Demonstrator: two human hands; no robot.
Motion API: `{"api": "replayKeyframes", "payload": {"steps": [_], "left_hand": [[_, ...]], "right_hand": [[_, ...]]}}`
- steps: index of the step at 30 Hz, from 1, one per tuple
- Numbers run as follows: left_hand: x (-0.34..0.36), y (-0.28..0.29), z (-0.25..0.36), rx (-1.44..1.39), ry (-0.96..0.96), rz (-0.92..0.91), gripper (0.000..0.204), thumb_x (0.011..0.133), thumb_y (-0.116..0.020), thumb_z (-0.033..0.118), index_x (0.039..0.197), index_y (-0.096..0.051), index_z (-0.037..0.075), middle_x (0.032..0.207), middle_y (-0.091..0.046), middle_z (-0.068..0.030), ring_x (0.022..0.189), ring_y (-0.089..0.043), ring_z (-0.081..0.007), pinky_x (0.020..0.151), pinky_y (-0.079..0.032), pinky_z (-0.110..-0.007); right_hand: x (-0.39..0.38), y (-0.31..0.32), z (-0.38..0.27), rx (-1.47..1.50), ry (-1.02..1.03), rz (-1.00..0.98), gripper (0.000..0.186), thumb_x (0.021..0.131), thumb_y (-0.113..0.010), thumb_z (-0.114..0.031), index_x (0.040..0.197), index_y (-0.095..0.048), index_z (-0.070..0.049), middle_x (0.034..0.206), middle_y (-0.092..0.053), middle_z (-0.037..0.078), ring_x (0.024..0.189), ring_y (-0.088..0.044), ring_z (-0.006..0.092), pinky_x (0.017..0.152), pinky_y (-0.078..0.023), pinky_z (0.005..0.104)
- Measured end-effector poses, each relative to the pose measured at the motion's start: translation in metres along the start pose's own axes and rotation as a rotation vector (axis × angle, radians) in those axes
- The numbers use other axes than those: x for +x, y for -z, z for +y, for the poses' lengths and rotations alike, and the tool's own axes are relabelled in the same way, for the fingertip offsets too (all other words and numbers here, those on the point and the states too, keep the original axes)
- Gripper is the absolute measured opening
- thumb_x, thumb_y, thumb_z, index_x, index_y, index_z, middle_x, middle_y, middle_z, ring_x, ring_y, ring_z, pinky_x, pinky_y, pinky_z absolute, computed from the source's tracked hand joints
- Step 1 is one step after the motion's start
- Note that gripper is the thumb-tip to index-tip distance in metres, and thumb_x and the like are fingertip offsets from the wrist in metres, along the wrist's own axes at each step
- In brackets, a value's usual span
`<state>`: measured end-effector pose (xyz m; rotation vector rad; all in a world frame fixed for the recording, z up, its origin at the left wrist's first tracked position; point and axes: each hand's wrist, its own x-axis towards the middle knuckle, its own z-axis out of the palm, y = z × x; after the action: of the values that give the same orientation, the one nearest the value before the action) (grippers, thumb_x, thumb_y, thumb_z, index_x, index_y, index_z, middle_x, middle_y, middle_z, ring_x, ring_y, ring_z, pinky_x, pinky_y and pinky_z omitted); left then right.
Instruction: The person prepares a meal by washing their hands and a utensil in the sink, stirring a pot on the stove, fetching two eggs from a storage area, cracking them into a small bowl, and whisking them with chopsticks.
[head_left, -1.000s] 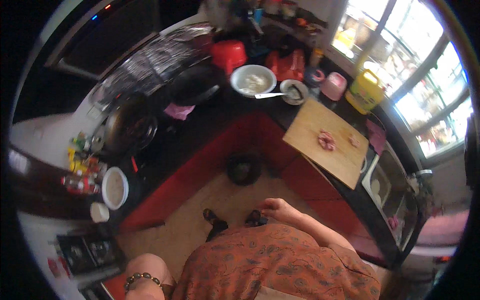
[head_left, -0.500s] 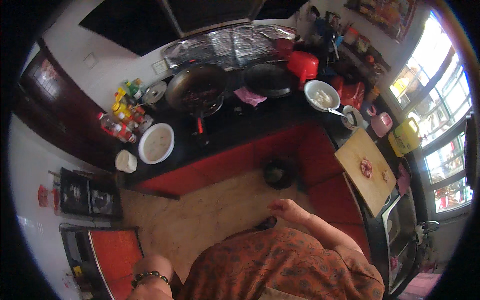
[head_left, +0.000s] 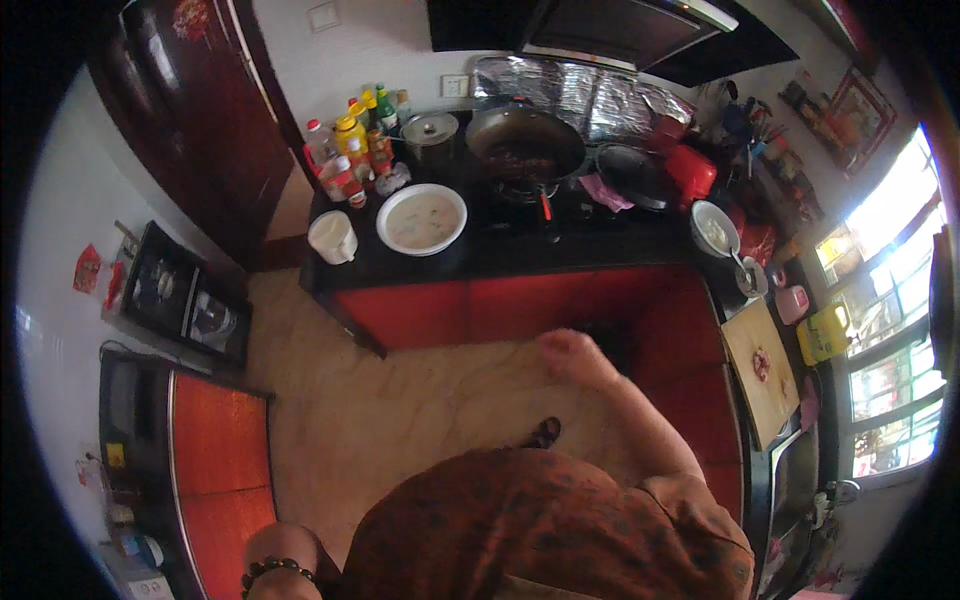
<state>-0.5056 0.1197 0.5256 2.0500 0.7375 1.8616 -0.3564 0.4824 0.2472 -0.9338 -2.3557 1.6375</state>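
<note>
My right hand (head_left: pixel 578 358) hangs in front of my body, above the tiled floor and before the red cabinet doors. Its fingers look curled in, slightly blurred, with nothing seen in them. At the lower left edge is my left wrist with a dark beaded bracelet (head_left: pixel 275 570); the fingers there do not show. Neither hand touches anything that I can see. Across the counter, a white bowl (head_left: pixel 422 220) holds pale liquid with bits in it. A wok (head_left: pixel 525 145) with dark food sits on the stove, its red-marked handle pointing towards me.
A black counter (head_left: pixel 420 268) runs along the back and right. On it stand a white jug (head_left: pixel 333 237), sauce bottles (head_left: pixel 352 150), a lidded pot (head_left: pixel 430 130), a white bowl with a spoon (head_left: pixel 713 228) and a cutting board (head_left: pixel 752 385) with meat (head_left: pixel 762 365). An orange-red cabinet (head_left: pixel 222 450) stands left.
My view has swung right to left, so the counter's left end and the door show more. My right hand has moved up in the picture; my foot shows more on the floor.
</note>
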Motion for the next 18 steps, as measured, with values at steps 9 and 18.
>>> {"api": "replayKeyframes", "payload": {"steps": [9,18], "left_hand": [[-0.039,0.007,0.005,0.358,-0.121,-0.046,0.007,0.088,-0.056,0.020,0.089,-0.059,0.014,0.077,-0.058,-0.0084,0.069,-0.056,-0.0174,0.064,-0.041,-0.031],[-0.059,-0.009,-0.057,0.672,0.741,0.089,0.019,0.074,-0.074,0.010,0.089,-0.065,0.005,0.081,-0.064,-0.0101,0.071,-0.062,-0.0185,0.055,-0.047,-0.031]], "right_hand": [[0.126,0.057,-0.011,0.503,-0.111,0.361,0.063,0.085,-0.066,-0.037,0.134,-0.040,-0.006,0.117,-0.053,0.006,0.095,-0.057,0.0196,0.076,-0.048,0.0318],[0.227,0.088,0.000,0.517,-0.223,0.255,0.041,0.082,-0.070,-0.039,0.104,-0.055,-0.008,0.093,-0.060,0.007,0.081,-0.061,0.0227,0.070,-0.050,0.0385]]}}
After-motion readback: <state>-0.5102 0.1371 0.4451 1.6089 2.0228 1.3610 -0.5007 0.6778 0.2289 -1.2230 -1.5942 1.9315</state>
